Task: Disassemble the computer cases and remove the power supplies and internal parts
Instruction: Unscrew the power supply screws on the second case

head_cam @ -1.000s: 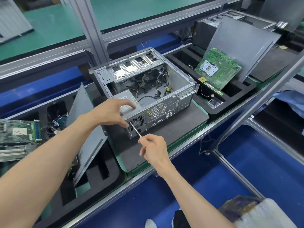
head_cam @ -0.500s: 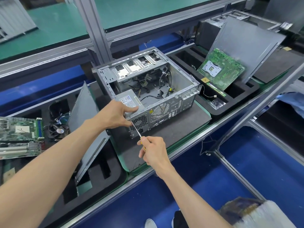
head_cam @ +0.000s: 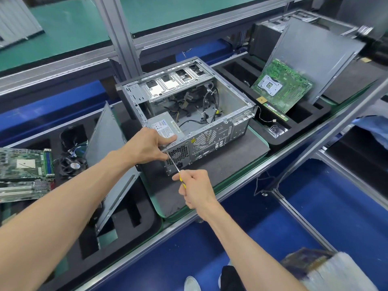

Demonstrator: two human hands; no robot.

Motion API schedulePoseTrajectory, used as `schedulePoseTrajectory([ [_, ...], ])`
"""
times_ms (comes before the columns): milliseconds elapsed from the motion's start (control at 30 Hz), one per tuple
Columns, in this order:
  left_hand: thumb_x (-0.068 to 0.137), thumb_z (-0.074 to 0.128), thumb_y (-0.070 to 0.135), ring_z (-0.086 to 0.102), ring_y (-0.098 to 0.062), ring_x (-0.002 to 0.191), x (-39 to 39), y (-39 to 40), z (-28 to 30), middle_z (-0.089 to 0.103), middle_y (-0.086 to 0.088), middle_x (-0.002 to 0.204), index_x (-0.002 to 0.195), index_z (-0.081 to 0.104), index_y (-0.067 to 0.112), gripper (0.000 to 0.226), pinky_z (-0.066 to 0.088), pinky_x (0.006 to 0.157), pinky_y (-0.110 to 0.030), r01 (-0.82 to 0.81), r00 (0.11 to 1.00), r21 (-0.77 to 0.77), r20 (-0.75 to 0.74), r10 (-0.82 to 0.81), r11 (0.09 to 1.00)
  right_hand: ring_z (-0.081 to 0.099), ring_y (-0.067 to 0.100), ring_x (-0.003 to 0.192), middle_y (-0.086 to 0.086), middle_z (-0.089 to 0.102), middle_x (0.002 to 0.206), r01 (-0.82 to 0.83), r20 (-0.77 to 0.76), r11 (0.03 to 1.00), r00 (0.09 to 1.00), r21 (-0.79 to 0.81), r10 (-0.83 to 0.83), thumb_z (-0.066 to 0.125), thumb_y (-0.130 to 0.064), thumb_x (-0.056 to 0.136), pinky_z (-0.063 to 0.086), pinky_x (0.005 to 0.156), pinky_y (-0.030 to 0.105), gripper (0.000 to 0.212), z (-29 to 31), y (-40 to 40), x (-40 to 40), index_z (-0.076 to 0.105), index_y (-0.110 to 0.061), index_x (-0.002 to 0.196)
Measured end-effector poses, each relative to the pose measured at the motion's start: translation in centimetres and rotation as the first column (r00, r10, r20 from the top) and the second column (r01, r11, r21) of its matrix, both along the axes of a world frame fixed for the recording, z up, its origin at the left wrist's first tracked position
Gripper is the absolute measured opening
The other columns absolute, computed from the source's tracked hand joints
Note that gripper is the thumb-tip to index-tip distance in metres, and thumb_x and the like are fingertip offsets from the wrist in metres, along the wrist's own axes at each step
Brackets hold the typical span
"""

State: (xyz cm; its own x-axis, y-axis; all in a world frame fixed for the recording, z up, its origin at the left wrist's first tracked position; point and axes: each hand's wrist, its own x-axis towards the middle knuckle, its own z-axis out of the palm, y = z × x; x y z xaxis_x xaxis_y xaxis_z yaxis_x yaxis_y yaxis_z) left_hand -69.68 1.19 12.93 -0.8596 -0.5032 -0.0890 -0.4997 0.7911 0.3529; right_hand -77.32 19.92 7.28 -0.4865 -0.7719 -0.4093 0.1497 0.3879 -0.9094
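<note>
An open grey computer case point(head_cam: 222, 131) lies on its side on a dark foam mat point(head_cam: 212, 171), with loose black cables inside. The power supply point(head_cam: 164, 127) sits in its near left corner, label up. My left hand point(head_cam: 148, 147) grips the case's rear corner at the power supply, thumb over the top edge. In my right hand point(head_cam: 196, 190) I hold a yellow-handled screwdriver point(head_cam: 177, 172); its metal tip meets the rear panel beside the power supply's vent grille, just under my left fingers.
A grey side panel point(head_cam: 109, 164) leans in the black foam tray on the left, next to a fan point(head_cam: 70, 165) and circuit boards point(head_cam: 23, 164). On the right, a tray point(head_cam: 294, 124) holds a green motherboard point(head_cam: 281, 86) against another panel point(head_cam: 315, 57). An aluminium post point(head_cam: 119, 36) rises behind.
My left hand shifted slightly on the case corner, uncovering more of the power supply label. The screwdriver stays at the rear panel. The view has drifted a little.
</note>
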Motion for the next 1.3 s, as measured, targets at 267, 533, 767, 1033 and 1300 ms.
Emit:
schedulePoseTrajectory([
  [267, 0.079, 0.08, 0.023, 0.025, -0.015, 0.05, 0.1, 0.3, 0.2, 0.033, -0.006, 0.047, 0.135, 0.062, 0.028, 0.058, 0.031, 0.05, -0.018, 0.01, 1.0, -0.02, 0.016, -0.009, 1.0, 0.068, 0.022, 0.081, 0.0, 0.077, 0.086, 0.103, -0.58, 0.994, 0.811, 0.026, -0.069, 0.068, -0.039, 0.087, 0.056, 0.076, 0.039, 0.043, 0.0, 0.7, 1.2, 0.068, -0.027, 0.129],
  [533, 0.079, 0.08, 0.026, 0.029, -0.017, 0.054, 0.2, 0.1, -0.1, 0.046, -0.02, 0.058, 0.136, 0.06, 0.034, 0.061, 0.029, 0.051, -0.016, -0.005, 1.0, -0.034, 0.022, 0.006, 0.999, 0.042, 0.011, 0.039, 0.012, 0.074, 0.066, 0.072, 0.139, 0.992, 0.986, 0.106, -0.087, 0.05, -0.038, 0.101, 0.036, 0.042, 0.021, 0.045, -0.1, 0.2, 0.3, 0.071, -0.003, 0.082],
  [767, 0.08, 0.078, 0.029, 0.026, -0.015, 0.05, 0.1, -0.1, -0.3, 0.033, -0.012, 0.055, 0.138, 0.058, 0.033, 0.062, 0.032, 0.057, -0.029, 0.001, 0.999, -0.049, 0.041, 0.001, 0.999, 0.065, 0.004, 0.062, -0.007, 0.073, 0.064, 0.207, -0.098, 0.978, 0.973, -0.034, -0.209, 0.078, -0.041, 0.083, 0.047, 0.064, 0.025, 0.02, -0.7, 0.7, 0.8, 0.071, -0.023, 0.077],
  [1033, 0.08, 0.078, 0.027, 0.027, -0.015, 0.05, 0.2, -0.2, -0.4, 0.033, -0.006, 0.051, 0.137, 0.058, 0.034, 0.062, 0.035, 0.058, -0.029, 0.004, 1.0, -0.041, 0.03, -0.002, 0.999, 0.047, 0.007, 0.045, 0.003, 0.076, 0.075, 0.161, 0.087, 0.986, 0.983, 0.036, -0.163, 0.064, -0.034, 0.095, 0.038, 0.05, 0.025, 0.023, -0.8, 0.6, 0.2, 0.07, -0.013, 0.088],
  [1300, 0.078, 0.08, 0.027, 0.026, -0.013, 0.048, 0.2, -0.3, -0.6, 0.029, -0.003, 0.05, 0.136, 0.06, 0.032, 0.062, 0.03, 0.053, -0.023, 0.012, 1.0, -0.041, 0.018, -0.012, 0.999, 0.037, 0.013, 0.042, 0.01, 0.073, 0.07, 0.14, 0.249, 0.989, 0.957, 0.054, -0.149, 0.051, -0.035, 0.104, 0.026, 0.038, 0.022, 0.034, -0.4, 0.5, 0.0, 0.068, -0.007, 0.095],
])
